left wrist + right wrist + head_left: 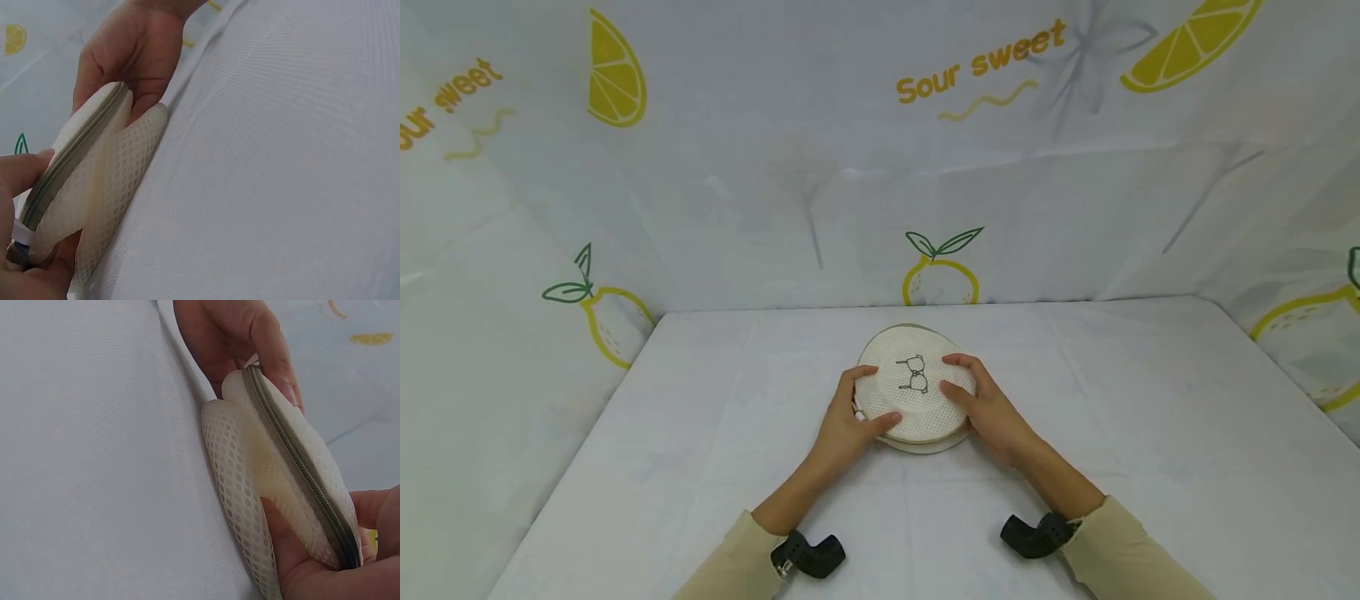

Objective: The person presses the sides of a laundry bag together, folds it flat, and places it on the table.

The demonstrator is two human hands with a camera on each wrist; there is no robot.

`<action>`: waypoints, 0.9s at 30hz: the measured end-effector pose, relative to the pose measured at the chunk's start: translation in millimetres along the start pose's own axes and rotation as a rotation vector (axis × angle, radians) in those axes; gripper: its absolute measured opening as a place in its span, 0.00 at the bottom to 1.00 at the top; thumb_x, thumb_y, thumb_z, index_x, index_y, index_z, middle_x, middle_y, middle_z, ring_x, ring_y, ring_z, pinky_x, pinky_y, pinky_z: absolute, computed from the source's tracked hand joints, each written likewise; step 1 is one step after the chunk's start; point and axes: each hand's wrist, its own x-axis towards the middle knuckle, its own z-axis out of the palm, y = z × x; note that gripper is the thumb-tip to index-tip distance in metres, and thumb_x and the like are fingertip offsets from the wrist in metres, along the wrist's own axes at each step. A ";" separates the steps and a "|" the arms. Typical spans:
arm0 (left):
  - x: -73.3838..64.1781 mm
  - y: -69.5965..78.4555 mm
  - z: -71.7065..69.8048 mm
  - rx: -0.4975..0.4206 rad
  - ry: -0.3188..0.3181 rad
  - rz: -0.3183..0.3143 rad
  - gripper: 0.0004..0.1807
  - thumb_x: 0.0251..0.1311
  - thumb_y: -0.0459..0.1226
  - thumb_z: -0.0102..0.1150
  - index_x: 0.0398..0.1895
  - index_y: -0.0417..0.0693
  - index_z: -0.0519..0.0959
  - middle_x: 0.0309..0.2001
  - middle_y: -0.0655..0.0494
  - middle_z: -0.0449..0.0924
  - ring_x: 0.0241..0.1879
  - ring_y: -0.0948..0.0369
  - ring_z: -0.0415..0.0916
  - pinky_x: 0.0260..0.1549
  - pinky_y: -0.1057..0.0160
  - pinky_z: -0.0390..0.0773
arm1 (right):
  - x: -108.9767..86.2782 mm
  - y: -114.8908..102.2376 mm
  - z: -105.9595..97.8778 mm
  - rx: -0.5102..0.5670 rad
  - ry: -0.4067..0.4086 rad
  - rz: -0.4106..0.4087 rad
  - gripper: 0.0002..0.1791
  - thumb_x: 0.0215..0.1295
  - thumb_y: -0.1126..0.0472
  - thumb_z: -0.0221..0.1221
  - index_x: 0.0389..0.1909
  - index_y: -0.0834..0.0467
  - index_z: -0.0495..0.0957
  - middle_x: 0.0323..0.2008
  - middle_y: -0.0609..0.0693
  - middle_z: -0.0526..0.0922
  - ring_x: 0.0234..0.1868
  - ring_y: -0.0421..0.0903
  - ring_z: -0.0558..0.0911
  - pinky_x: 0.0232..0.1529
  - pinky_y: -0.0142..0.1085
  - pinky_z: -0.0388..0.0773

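1. At the near side, beige sleeves (730,562) and black wrist devices (814,557) flanked the cloth-covered desk (700,417).
2. Farther in, the left hand (842,421) gripped the left rim of a round mesh laundry bag (917,417), thumb and index finger on its upper face; the right hand (996,412) held the opposite rim likewise.
3. Between these hands, the bag sat at the desk's middle, its stitched motif (916,375) uppermost.
4. Around its side ran an olive zip (297,450); a honeycomb panel (234,469) hung below it across a gap, into which fingers of both hands reached.
5. It looked light, soft and springy; the coarse weave probably gave good friction and was hard to break, though it might snag.
6. The zipped rim seemed the firmest place to hold; a pinch at the middle would likely have let it sag.
7. Farthest off rose a lemon-printed backdrop (737,208).
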 end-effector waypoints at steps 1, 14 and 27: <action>0.0 -0.2 -0.4 -0.002 -0.002 -0.004 0.40 0.52 0.43 0.71 0.66 0.56 0.60 0.70 0.48 0.55 0.67 0.56 0.56 0.63 0.52 0.58 | -0.1 -0.4 0.1 0.003 -0.003 0.005 0.26 0.74 0.55 0.50 0.68 0.52 0.54 0.69 0.53 0.48 0.51 0.49 0.73 0.45 0.35 0.74; 1.8 -4.2 -1.9 -0.017 -0.031 0.017 0.42 0.51 0.47 0.71 0.67 0.64 0.59 0.69 0.54 0.56 0.68 0.58 0.54 0.64 0.51 0.56 | 0.4 -0.3 -0.1 0.037 -0.053 0.005 0.27 0.74 0.55 0.50 0.68 0.52 0.51 0.69 0.54 0.47 0.50 0.48 0.74 0.45 0.35 0.75; -8.2 31.6 -1.9 0.047 -0.045 -0.012 0.40 0.55 0.37 0.67 0.70 0.45 0.58 0.69 0.42 0.57 0.69 0.50 0.53 0.64 0.47 0.55 | 0.3 -4.3 0.4 -0.021 -0.013 0.012 0.26 0.73 0.60 0.51 0.67 0.54 0.54 0.70 0.55 0.48 0.52 0.50 0.73 0.44 0.34 0.76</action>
